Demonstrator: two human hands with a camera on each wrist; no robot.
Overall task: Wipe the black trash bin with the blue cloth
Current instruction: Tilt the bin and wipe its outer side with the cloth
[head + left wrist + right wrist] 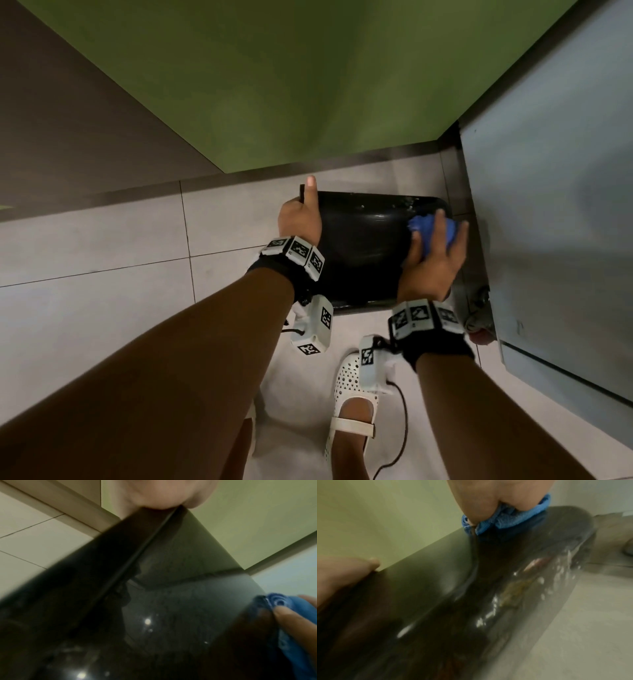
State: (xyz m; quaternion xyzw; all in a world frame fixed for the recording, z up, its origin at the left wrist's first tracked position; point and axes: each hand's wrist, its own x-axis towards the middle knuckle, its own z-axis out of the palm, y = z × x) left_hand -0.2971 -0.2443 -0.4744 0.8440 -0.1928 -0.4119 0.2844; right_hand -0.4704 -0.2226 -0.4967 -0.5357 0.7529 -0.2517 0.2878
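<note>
Shoes on the tiled floor (102,291) nearest, then both hands on the black trash bin (363,246) (it stands by the green wall (274,85)). Left hand (299,219) curls over the bin's left edge, thumb up, steadying it. Right hand (435,257) clutches the bunched blue cloth (428,231) against the far right corner. Glossy lid looks slick and light; bracing that rim seems wise.

Black trash bin (363,240) stands on the tiled floor (102,274) near the green wall (274,85); left hand (299,219) grips its left edge, thumb raised, while right hand (435,260) presses the bunched blue cloth (428,233) onto its far right corner.
</note>
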